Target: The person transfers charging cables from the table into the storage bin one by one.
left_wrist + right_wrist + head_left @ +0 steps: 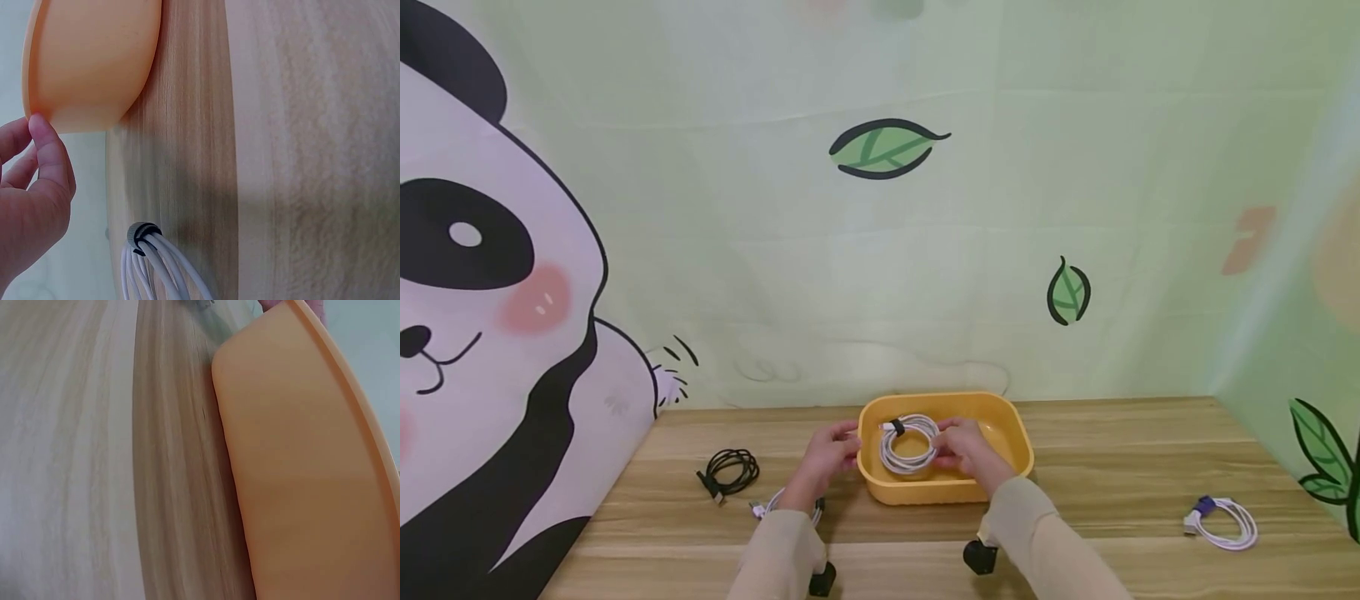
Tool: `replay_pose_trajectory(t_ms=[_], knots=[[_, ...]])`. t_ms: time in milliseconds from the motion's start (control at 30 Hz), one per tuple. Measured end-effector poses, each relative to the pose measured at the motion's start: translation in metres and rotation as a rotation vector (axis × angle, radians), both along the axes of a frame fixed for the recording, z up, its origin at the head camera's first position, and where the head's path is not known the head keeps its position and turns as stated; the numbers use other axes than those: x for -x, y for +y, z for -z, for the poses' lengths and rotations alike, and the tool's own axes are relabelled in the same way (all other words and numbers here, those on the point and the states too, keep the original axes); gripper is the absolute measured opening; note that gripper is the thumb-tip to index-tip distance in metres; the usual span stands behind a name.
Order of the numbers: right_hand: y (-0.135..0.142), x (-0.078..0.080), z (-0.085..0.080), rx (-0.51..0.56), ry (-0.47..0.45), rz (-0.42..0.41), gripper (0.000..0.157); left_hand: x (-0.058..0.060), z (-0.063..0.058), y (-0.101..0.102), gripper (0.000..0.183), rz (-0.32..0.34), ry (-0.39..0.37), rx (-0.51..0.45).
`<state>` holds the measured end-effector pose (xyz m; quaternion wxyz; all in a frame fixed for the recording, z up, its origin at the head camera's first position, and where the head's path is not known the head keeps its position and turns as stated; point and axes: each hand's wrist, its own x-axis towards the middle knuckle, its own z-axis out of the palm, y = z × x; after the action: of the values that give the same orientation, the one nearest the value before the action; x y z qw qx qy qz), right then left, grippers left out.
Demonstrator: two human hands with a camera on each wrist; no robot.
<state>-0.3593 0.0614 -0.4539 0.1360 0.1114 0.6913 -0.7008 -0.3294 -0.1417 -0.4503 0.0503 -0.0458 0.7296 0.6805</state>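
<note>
A yellow plastic bin (pixel 925 493) stands on the wooden table near the wall. My left hand (pixel 829 457) is at its left end; in the left wrist view the thumb and fingers pinch the rim. Over the inside of the bin is a coiled white cable (pixel 891 458) with a black tie. My right hand (pixel 964 450) reaches over the near rim and holds the coil's right side; in the right wrist view the bin's outer wall (pixel 300 456) hides this hand. Partly behind my left wrist lies another white cable (pixel 165 262) with a dark tie.
A coiled black cable (pixel 730 473) lies on the table at the left. Far to the right is a white cable (pixel 1238 525) with a purple tie. A printed cloth wall (pixel 970 250) rises behind the table's back edge.
</note>
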Motion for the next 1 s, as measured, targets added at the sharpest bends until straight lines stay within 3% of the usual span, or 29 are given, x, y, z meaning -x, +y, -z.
replay_pose_trajectory(t_ms=[1000], knots=[[-0.011,0.002,0.002,-0.001,-0.034,-0.022,0.036,0.001,0.000,0.002,0.038,-0.028,-0.021,0.017]])
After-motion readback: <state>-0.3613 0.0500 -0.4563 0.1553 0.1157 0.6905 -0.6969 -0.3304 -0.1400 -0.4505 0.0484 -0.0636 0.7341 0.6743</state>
